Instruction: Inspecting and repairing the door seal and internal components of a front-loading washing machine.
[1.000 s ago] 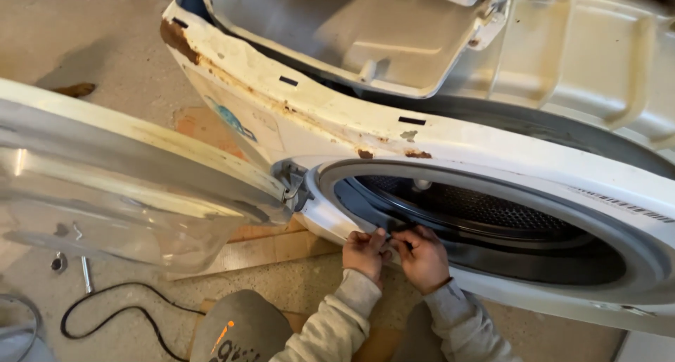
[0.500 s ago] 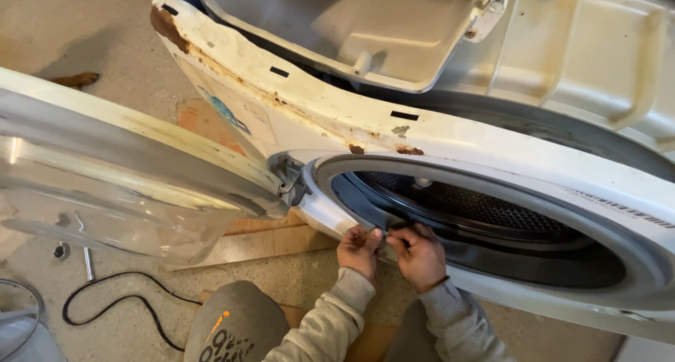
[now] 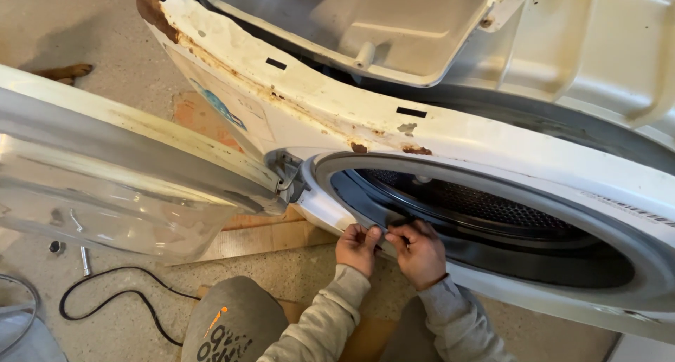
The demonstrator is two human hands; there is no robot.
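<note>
A white front-loading washing machine (image 3: 492, 140) with a rusty top edge stands open, its lid off. My left hand (image 3: 358, 248) and my right hand (image 3: 420, 253) sit close together at the lower left rim of the round door opening. Both pinch the edge of the dark grey door seal (image 3: 394, 214) where it meets the white front panel. Behind the seal shows the perforated metal drum (image 3: 485, 204). The glass-fronted door (image 3: 133, 186) hangs wide open to the left on its hinge (image 3: 285, 166).
A black cable (image 3: 112, 291) loops on the concrete floor at lower left, with a bolt (image 3: 84, 260) and small metal parts beside it. Wooden boards (image 3: 267, 235) lie under the machine. My grey-clad knee (image 3: 232, 320) is just below the hands.
Both hands have stayed at the same spot on the seal, with only small finger shifts. The camera has tilted slightly.
</note>
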